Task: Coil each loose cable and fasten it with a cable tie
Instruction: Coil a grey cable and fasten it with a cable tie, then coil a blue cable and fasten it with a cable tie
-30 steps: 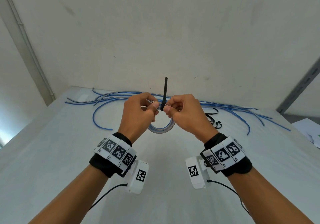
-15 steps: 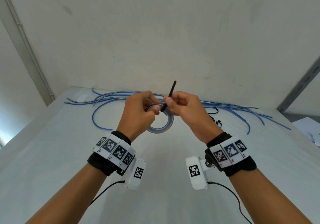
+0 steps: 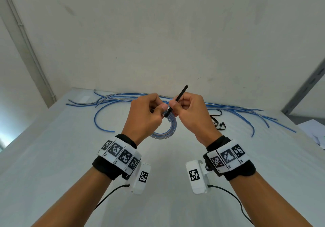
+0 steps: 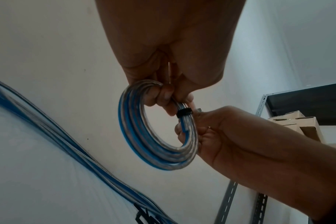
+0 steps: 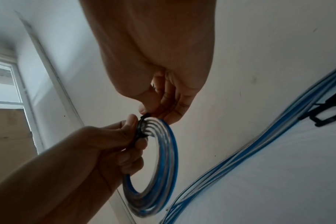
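Tie: I pull the cable tie [image 3: 176, 100] tail straight along its own line, cinching until the turns stop sliding.
Coil: the coiled cable [image 4: 155, 133] hangs between my hands above the table [image 3: 52, 156]; loose cables [image 3: 246, 111] lie behind.
Left hand [image 3: 144, 116]: fingers curled round the coil beside the band.
Right hand [image 3: 191, 110]: fingers pinched on the tail, which slants up and right.

Both hands [image 3: 168, 116] raised, close together, fingers [image 4: 164, 97] curled

Pale plaster wall [image 3: 158, 33], white tabletop [image 3: 52, 156], grey metal shelving [image 4: 263, 106], cardboard boxes [image 4: 297, 121], window [image 5: 4, 84]
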